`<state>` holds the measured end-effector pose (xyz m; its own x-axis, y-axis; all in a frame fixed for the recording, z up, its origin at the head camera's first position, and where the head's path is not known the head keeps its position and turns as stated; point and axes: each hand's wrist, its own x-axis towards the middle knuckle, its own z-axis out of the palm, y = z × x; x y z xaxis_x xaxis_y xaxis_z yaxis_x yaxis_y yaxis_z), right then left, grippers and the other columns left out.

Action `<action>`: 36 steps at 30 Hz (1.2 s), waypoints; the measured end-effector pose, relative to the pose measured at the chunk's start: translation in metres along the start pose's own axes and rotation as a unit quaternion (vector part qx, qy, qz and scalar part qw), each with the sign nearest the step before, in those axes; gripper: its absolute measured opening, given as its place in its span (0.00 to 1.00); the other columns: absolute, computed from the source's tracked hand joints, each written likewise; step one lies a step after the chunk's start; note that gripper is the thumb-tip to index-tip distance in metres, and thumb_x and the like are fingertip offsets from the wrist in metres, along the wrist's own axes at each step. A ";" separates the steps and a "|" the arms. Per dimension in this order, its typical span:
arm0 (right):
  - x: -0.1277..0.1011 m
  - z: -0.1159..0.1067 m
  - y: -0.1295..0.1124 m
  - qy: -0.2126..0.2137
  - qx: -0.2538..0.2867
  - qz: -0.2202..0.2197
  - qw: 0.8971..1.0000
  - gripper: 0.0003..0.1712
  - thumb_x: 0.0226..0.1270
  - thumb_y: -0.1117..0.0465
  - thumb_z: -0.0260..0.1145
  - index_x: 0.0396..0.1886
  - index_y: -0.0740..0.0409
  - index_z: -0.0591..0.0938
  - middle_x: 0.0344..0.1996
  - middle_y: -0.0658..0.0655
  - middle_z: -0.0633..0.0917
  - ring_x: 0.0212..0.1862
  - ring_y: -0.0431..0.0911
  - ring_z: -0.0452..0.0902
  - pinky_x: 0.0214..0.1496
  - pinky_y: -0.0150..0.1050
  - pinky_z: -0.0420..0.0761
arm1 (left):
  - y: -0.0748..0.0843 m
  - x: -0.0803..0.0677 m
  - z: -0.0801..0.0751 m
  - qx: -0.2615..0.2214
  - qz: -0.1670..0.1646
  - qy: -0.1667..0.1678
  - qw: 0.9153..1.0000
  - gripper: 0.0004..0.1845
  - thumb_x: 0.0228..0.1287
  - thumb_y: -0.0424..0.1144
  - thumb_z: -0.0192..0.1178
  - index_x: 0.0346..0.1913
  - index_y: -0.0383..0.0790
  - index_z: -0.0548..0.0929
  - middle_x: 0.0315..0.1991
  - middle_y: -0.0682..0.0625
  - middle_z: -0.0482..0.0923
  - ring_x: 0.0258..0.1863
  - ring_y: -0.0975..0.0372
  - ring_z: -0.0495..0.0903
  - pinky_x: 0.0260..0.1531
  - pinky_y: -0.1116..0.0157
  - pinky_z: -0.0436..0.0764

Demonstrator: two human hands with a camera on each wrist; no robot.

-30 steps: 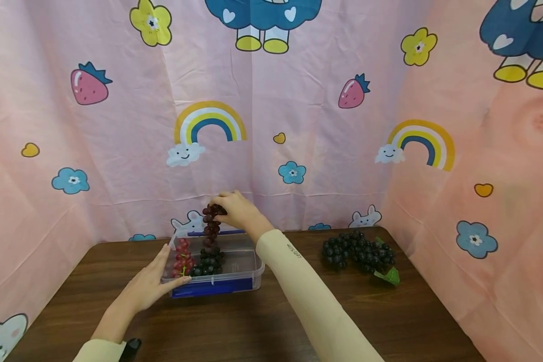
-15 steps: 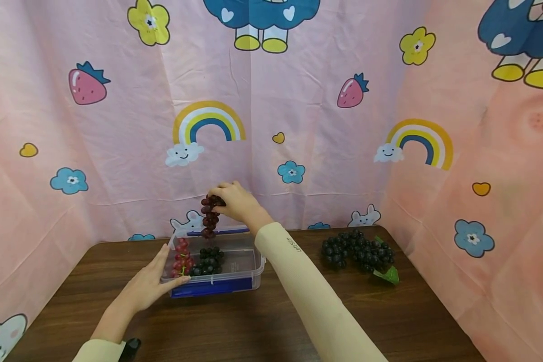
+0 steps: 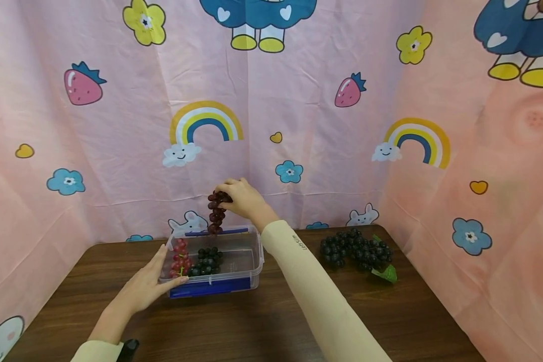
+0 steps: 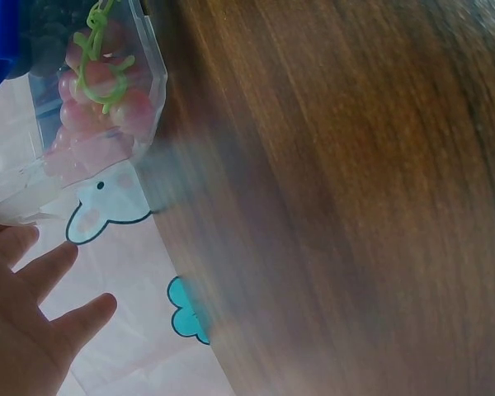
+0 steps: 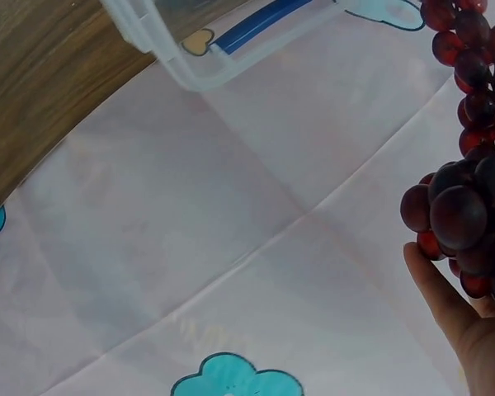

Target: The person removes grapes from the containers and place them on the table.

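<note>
Dark-red grapes (image 3: 215,213) hang over the box (image 3: 253,259), pinched at the top by right hand (image 3: 244,198), left hand (image 3: 142,289) flat, bracing the box's left wall; looks mid-transfer, next move likely needs clearing the rim, keeping the box braced.

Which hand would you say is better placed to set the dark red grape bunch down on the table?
Right. The right hand already grips the dark red grape bunch, while the left hand rests on the clear container.
</note>
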<state>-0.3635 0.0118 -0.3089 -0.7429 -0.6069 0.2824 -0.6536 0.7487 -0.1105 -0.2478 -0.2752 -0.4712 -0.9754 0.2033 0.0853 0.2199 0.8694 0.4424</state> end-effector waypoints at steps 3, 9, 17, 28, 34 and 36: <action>-0.002 -0.003 0.006 0.003 -0.001 0.002 1.000 0.22 0.78 0.52 0.68 0.68 0.46 0.82 0.68 0.53 0.81 0.63 0.53 0.75 0.66 0.44 0.79 | 0.001 0.000 -0.001 -0.001 -0.002 -0.001 1.000 0.63 0.71 0.71 0.57 0.85 0.34 0.33 0.83 0.25 0.41 0.74 0.23 0.57 0.65 0.24 0.64; -0.008 -0.009 0.018 0.009 0.002 0.006 1.000 0.22 0.78 0.52 0.68 0.68 0.48 0.82 0.66 0.54 0.82 0.66 0.55 0.74 0.71 0.47 0.75 | 0.002 -0.001 -0.001 0.000 -0.003 -0.003 1.000 0.63 0.72 0.70 0.57 0.85 0.34 0.32 0.83 0.25 0.41 0.74 0.23 0.58 0.64 0.25 0.66; -0.017 -0.013 0.035 0.009 0.022 0.017 1.000 0.21 0.78 0.54 0.68 0.67 0.50 0.81 0.65 0.57 0.81 0.68 0.59 0.74 0.73 0.52 0.74 | 0.001 -0.003 -0.001 -0.010 0.002 -0.002 1.000 0.63 0.72 0.70 0.58 0.85 0.35 0.31 0.83 0.25 0.40 0.74 0.24 0.58 0.63 0.25 0.67; -0.033 -0.025 0.061 0.030 0.019 0.042 0.998 0.22 0.76 0.56 0.70 0.66 0.51 0.82 0.64 0.58 0.82 0.67 0.58 0.76 0.70 0.52 0.78 | 0.000 -0.002 -0.002 -0.006 0.004 -0.008 1.000 0.63 0.72 0.70 0.57 0.85 0.35 0.30 0.83 0.25 0.38 0.74 0.23 0.57 0.64 0.25 0.67; -0.043 -0.028 0.076 0.046 0.027 0.047 0.997 0.21 0.76 0.57 0.71 0.65 0.53 0.83 0.63 0.59 0.83 0.65 0.57 0.79 0.70 0.52 0.78 | 0.000 -0.001 -0.001 -0.006 0.010 -0.001 1.000 0.63 0.72 0.69 0.58 0.85 0.34 0.31 0.83 0.25 0.38 0.74 0.24 0.58 0.64 0.25 0.66; -0.046 -0.030 0.081 0.050 0.026 0.049 0.997 0.22 0.75 0.57 0.71 0.65 0.54 0.83 0.64 0.59 0.83 0.66 0.56 0.79 0.76 0.55 0.72 | 0.000 0.000 0.000 -0.006 0.011 -0.001 1.000 0.63 0.72 0.69 0.58 0.85 0.35 0.31 0.83 0.25 0.38 0.74 0.24 0.58 0.64 0.25 0.66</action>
<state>-0.3776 0.1081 -0.3025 -0.7876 -0.4998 0.3605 -0.5869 0.7866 -0.1917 -0.2477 -0.2753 -0.4711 -0.9703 0.2230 0.0941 0.2412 0.8592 0.4512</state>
